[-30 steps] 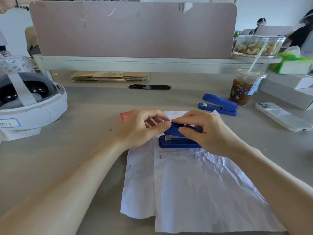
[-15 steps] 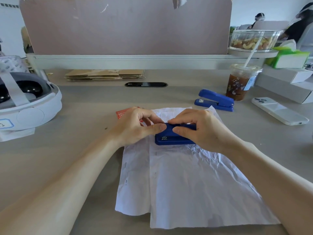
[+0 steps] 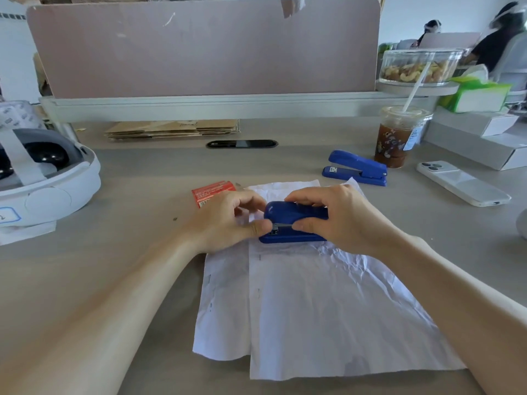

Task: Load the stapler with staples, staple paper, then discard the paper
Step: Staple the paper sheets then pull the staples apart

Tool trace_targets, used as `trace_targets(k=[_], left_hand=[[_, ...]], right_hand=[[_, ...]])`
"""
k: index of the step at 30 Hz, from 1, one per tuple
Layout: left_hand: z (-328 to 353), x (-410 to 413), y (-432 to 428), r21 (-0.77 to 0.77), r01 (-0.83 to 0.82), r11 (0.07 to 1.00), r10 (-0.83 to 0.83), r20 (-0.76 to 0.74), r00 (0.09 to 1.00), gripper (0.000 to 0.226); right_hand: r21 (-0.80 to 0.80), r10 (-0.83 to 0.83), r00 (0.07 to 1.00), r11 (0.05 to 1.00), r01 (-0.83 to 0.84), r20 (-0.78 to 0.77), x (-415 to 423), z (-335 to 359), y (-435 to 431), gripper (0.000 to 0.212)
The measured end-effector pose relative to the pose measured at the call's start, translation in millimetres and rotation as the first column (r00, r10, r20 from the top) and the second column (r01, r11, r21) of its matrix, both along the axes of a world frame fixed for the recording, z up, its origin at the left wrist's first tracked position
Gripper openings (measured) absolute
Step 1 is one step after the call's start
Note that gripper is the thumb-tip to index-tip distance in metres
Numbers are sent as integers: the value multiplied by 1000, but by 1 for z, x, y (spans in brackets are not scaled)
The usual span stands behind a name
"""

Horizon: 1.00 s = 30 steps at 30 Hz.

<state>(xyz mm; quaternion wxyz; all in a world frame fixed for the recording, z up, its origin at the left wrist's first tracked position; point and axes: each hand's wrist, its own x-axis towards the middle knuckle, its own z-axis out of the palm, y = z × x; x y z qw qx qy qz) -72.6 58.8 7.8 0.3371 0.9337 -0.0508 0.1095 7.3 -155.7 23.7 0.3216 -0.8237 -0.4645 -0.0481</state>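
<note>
A blue stapler point(image 3: 288, 220) lies on crumpled white paper point(image 3: 313, 303) in the middle of the desk. My right hand point(image 3: 339, 218) grips its rear half from above, thumb on the near side. My left hand point(image 3: 228, 220) is curled at the stapler's front end, thumb tip touching the metal nose. The stapler's top sits slightly raised over its base. The paper is two overlapping sheets with staples along the left seam. A red staple box point(image 3: 209, 192) lies just behind my left hand.
A second blue stapler point(image 3: 356, 168) sits at the back right, next to an iced drink cup point(image 3: 397, 138) and a white phone point(image 3: 462, 183). A white headset point(image 3: 37, 178) is at the left. Flattened cardboard point(image 3: 171, 129) and a partition stand behind.
The stapler was pressed flat half a second ago; its top has now risen a little. My left thumb has slid to the metal nose. Both hands stay on it.
</note>
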Motion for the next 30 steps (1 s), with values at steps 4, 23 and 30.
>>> trace_targets(k=[4,23,30], left_hand=[[2,0,-4,138,21,990,-1,-141,990,58],[-1,4,14,-219,-275,936,249,-141,958,81],[-1,6,10,-200,-438,876,421,-125,899,77]], right_hand=[[31,-88,996,996,89,-26,11,9,-17,29],[-50,-275,957,961,271,-93,45,14,-58,31],[-179,-217,974,963,202,-71,49,13,-60,31]])
